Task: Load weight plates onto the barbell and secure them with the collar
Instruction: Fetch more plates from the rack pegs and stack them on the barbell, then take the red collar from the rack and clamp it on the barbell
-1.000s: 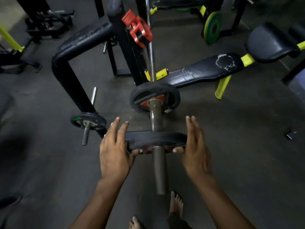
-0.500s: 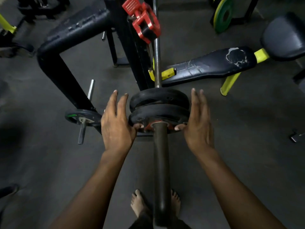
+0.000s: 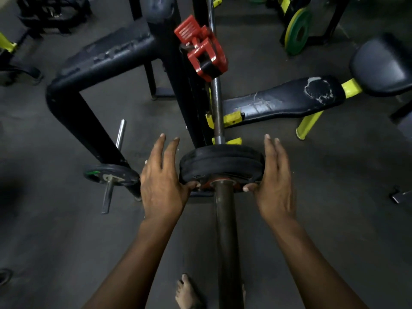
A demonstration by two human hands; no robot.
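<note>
Left hand (image 3: pixel 161 181) and right hand (image 3: pixel 275 181) flank two stacked black plates (image 3: pixel 221 163) on barbell sleeve (image 3: pixel 226 230), fingers extended, thumbs pressing the near plate's face.

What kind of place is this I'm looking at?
Most likely a gym's free-weights area. A barbell carries two black weight plates, a worn padded bench stands beyond it, and a green and yellow plate leans upright by a rack.

Bare sleeve (image 3: pixel 226 230) nearside, rack upright (image 3: pixel 178 90) beyond
</note>
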